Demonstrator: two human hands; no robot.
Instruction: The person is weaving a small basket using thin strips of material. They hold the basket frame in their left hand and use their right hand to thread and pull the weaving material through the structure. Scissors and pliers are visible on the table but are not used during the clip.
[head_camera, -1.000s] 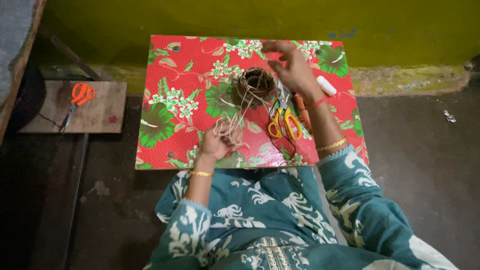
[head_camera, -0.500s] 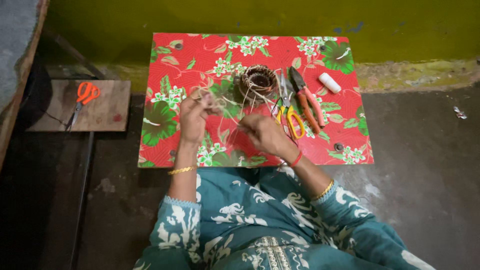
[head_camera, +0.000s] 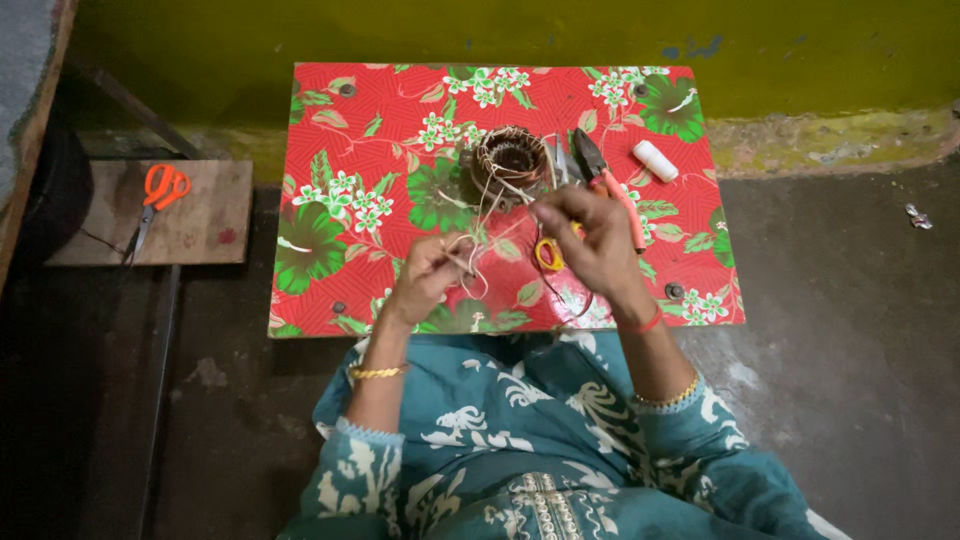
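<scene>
The right hand (head_camera: 592, 240) covers most of the yellow-handled scissors (head_camera: 547, 254) beneath it; only one finger loop shows at the hand's left edge. Whether its fingertips actually pinch the pale threads (head_camera: 480, 235) is too fine to tell. The left hand (head_camera: 428, 278) curls over the thread ends, hiding them in its palm. Beyond the right hand, the pliers (head_camera: 608, 182) lose their lower handles behind the knuckles. The person's lap is cut off by the bottom edge.
</scene>
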